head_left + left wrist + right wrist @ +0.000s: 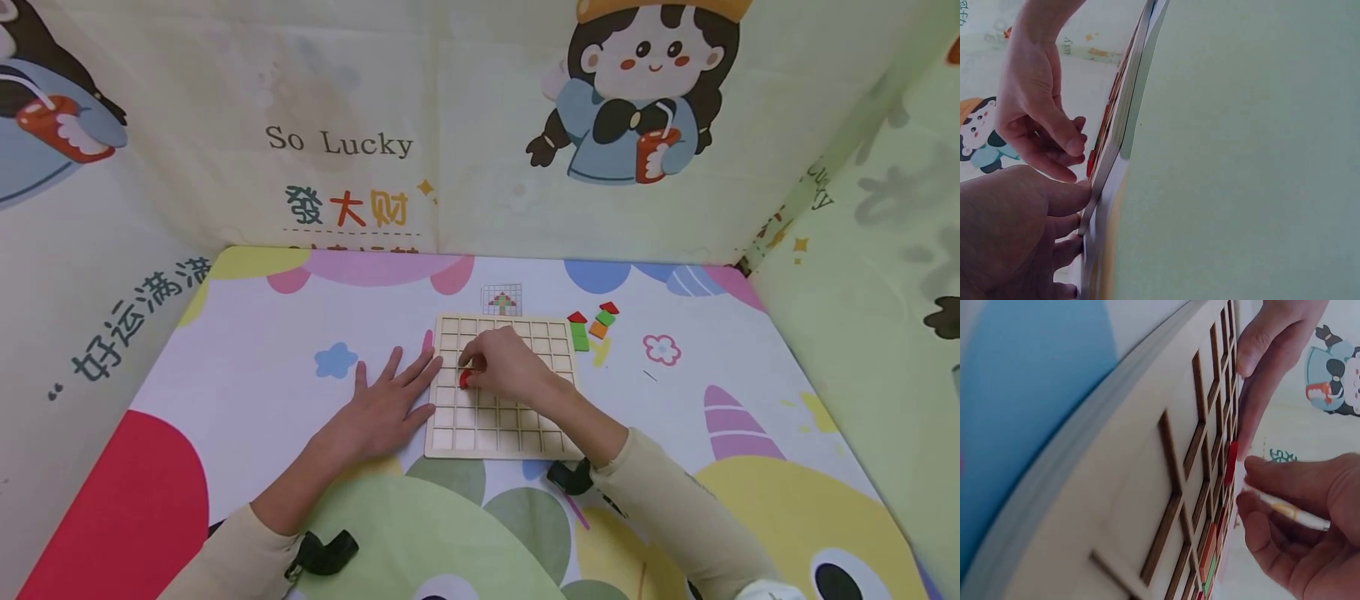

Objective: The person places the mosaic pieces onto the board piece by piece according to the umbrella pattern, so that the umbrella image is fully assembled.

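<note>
A square wooden grid board [504,446] lies on the patterned table. My left hand [386,408] lies with fingers spread beside the board's left edge, its fingertips touching that side. Over the left part of the grid is my right hand [506,367], bent down from the right. A small red piece [464,379] sits at its fingertips in the head view. From the right wrist, the red piece [1230,462] rests on the grid, just apart from the right hand [1300,519], whose thumb and forefinger show a gap. In the left wrist view the red piece [1091,164] is also outside the fingers.
Behind the board lies a small gridded pattern card [501,300]. Past the right back corner are green pieces [580,337], an orange square [597,330] and red triangles [609,307]. A printed cloth wall [480,192] rises behind the table.
</note>
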### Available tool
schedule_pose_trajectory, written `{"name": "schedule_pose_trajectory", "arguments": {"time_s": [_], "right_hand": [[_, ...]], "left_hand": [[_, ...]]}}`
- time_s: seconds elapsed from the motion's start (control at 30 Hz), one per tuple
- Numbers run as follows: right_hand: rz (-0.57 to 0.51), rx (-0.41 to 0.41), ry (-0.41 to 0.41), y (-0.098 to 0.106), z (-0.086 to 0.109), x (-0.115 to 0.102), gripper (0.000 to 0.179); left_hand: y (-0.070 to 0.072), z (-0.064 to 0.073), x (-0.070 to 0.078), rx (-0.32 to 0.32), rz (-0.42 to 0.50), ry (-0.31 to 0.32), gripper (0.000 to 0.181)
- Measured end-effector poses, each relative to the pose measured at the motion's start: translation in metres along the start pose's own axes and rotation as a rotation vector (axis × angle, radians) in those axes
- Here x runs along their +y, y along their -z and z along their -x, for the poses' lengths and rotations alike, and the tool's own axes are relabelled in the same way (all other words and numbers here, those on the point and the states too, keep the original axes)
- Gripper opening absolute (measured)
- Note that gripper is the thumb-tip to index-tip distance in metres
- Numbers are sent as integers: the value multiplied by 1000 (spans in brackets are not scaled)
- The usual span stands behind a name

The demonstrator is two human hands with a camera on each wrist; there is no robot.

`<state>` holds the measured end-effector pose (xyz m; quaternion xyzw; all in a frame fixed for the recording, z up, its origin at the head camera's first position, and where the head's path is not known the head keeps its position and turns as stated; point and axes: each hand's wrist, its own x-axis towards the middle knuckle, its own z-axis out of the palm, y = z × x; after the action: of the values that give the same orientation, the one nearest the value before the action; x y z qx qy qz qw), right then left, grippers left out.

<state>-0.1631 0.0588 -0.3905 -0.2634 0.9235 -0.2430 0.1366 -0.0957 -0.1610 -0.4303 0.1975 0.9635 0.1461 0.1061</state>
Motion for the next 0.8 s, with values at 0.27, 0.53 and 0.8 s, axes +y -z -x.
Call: {"name": "schedule_pose_trajectory", "arguments": {"time_s": [0.27, 0.53, 0.8], "right_hand": [[32, -58, 101, -1, -2, 3, 19], [84, -45, 79, -4, -6, 0, 19], [109, -35, 20, -4, -6, -3, 12]], "left_hand": [[1, 0, 2, -10, 5, 7, 68], [1, 1, 2, 8, 15, -8, 67], [0, 1, 1, 12, 0, -4, 67]]}}
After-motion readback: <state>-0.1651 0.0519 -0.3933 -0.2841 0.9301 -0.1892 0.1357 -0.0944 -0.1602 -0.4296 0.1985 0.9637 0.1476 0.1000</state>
